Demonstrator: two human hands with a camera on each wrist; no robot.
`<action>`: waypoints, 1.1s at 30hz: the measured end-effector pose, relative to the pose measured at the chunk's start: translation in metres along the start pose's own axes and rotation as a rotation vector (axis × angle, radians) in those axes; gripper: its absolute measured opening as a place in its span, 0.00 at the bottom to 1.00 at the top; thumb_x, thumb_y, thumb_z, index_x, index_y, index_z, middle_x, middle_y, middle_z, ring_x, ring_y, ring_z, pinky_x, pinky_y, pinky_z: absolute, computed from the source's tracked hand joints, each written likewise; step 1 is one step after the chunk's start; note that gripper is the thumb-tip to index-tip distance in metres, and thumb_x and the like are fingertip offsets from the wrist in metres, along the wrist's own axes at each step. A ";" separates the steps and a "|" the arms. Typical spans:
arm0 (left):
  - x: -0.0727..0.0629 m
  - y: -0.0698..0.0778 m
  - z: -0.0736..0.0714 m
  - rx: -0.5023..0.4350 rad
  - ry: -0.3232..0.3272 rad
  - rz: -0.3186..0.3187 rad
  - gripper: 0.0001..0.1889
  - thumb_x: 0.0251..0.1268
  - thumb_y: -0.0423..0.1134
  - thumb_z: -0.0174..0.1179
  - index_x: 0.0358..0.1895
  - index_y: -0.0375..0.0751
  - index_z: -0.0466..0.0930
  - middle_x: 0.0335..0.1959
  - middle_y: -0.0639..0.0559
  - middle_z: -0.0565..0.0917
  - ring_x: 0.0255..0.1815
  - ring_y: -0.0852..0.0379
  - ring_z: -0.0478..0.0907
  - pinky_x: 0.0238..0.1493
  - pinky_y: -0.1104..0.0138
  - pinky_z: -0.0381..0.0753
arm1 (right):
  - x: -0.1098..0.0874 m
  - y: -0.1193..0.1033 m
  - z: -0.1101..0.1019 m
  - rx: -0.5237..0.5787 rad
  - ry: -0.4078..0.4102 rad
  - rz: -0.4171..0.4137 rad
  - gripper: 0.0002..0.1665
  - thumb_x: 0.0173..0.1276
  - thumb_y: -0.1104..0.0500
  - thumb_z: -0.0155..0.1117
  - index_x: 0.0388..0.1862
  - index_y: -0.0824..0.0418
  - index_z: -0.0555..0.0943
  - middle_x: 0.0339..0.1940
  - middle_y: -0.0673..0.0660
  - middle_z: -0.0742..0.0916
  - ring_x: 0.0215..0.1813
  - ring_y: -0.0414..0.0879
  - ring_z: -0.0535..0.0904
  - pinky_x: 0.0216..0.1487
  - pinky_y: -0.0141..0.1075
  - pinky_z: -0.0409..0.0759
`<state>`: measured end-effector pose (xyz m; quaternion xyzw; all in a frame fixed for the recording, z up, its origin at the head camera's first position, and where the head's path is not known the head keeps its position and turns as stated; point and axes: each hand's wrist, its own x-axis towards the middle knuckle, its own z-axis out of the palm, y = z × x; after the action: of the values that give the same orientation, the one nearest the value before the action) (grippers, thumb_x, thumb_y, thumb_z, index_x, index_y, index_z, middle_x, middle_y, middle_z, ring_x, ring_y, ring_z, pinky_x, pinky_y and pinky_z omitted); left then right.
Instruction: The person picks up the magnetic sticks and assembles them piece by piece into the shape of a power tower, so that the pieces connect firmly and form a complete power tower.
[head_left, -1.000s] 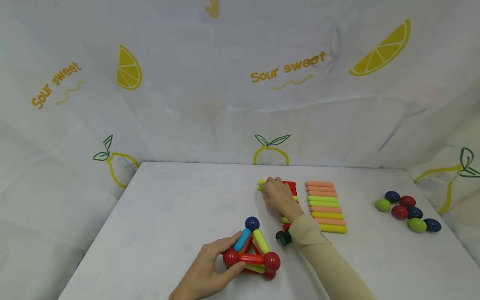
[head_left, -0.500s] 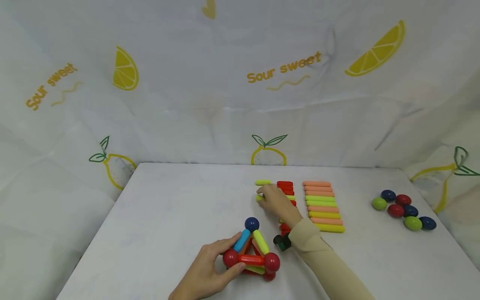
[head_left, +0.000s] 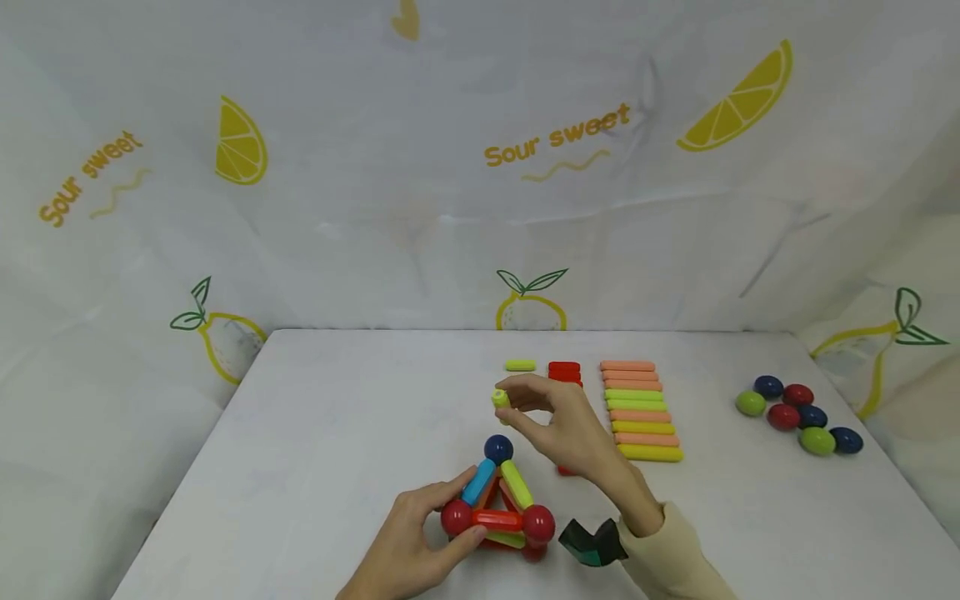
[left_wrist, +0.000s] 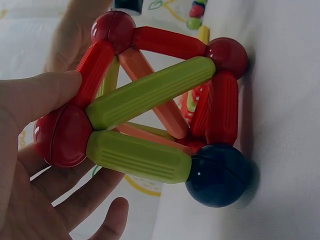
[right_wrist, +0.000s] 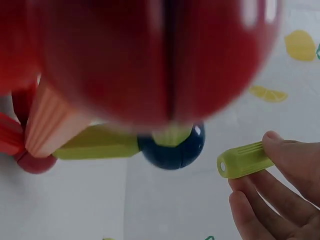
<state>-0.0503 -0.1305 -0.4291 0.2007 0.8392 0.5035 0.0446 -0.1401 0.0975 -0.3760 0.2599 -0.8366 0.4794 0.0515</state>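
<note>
A frame of magnetic rods and balls (head_left: pixel 498 521) sits at the front middle of the table in the head view. My left hand (head_left: pixel 420 533) grips its left side, with the thumb on a red rod (left_wrist: pixel 96 70) beside a red ball (left_wrist: pixel 62 135) in the left wrist view. The frame's blue ball (head_left: pixel 498 449) is its far corner in the head view. My right hand (head_left: pixel 573 433) pinches a short yellow-green magnetic rod (right_wrist: pixel 245 160) between thumb and fingers. That rod is above the table, just beyond the blue ball and apart from it.
One short yellow-green rod (head_left: pixel 521 365) lies at the back. Short red rods (head_left: pixel 564 367) are partly hidden behind my right hand. A column of longer rods (head_left: pixel 641 406) lies to the right, and several loose balls (head_left: pixel 783 417) at far right. A patterned curtain (head_left: pixel 420 250) stands behind.
My right hand has drawn a short yellow-green rod out from the group and lifted it toward the frame. The left hand still holds the frame in place. The head view has shifted slightly.
</note>
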 end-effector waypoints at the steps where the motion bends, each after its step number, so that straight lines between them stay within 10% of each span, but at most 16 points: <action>1: 0.000 -0.001 0.000 -0.001 0.002 0.003 0.32 0.68 0.54 0.66 0.71 0.44 0.74 0.64 0.55 0.84 0.58 0.54 0.87 0.55 0.70 0.84 | -0.003 -0.004 0.000 0.006 -0.014 -0.010 0.17 0.67 0.61 0.73 0.54 0.61 0.85 0.42 0.53 0.92 0.46 0.46 0.90 0.53 0.40 0.88; 20: -0.001 -0.002 0.001 -0.014 0.025 0.022 0.32 0.69 0.51 0.66 0.71 0.39 0.74 0.64 0.54 0.83 0.58 0.56 0.86 0.56 0.71 0.84 | -0.013 -0.011 0.005 0.025 -0.115 -0.011 0.14 0.67 0.61 0.72 0.51 0.60 0.84 0.42 0.52 0.91 0.46 0.44 0.89 0.52 0.40 0.88; 33: -0.001 -0.001 0.002 -0.006 0.010 -0.012 0.33 0.69 0.54 0.65 0.71 0.40 0.74 0.64 0.53 0.83 0.59 0.56 0.86 0.56 0.71 0.84 | 0.031 0.029 -0.002 -0.144 0.051 0.004 0.19 0.71 0.62 0.68 0.57 0.68 0.84 0.53 0.64 0.90 0.53 0.59 0.87 0.57 0.53 0.85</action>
<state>-0.0492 -0.1298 -0.4305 0.1929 0.8390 0.5070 0.0439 -0.1810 0.0988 -0.3865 0.2414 -0.8679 0.4246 0.0903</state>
